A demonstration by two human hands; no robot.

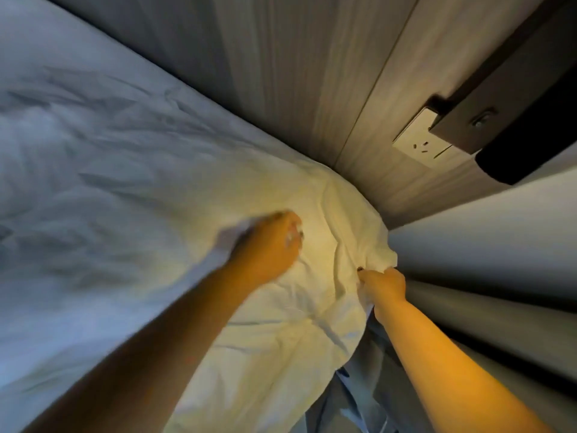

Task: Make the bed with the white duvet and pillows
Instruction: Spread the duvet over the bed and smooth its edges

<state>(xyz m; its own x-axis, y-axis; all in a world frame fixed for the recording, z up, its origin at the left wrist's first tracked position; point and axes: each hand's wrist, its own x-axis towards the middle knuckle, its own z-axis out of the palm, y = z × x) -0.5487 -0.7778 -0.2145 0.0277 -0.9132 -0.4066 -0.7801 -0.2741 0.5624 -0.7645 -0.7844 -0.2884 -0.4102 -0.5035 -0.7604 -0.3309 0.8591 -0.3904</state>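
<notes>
while both bare forearms reach in from the near edge of the view, the white duvet (125, 182) serves as the landmark for everything else; nearest, at the duvet's near right edge, a fold of darker bedding (359, 385) hangs below it; just beyond, at the duvet's right corner, the right hand (385, 284) pinches the corner cloth between curled fingers and thumb; further in, on top of the duvet and left of that corner, the left hand (268, 245) is blurred with motion, fingers curled into the cloth, seemingly bunching or tugging it, though the blur keeps the grip from being certain; the duvet itself spreads away to the left across the bed, wrinkled over most of its surface, its corner lit warm; past the duvet's far edge stands a wood-grain wall panel (296, 73), and to the right of the corner a wall socket (421, 145) sits under a dark fitting (499, 98); no pillows are in view; judging by this, the duvet is laid out but not smoothed, this corner is in the midst of being squared, and the flattening of creases and the setting of pillows appear to be left.
</notes>
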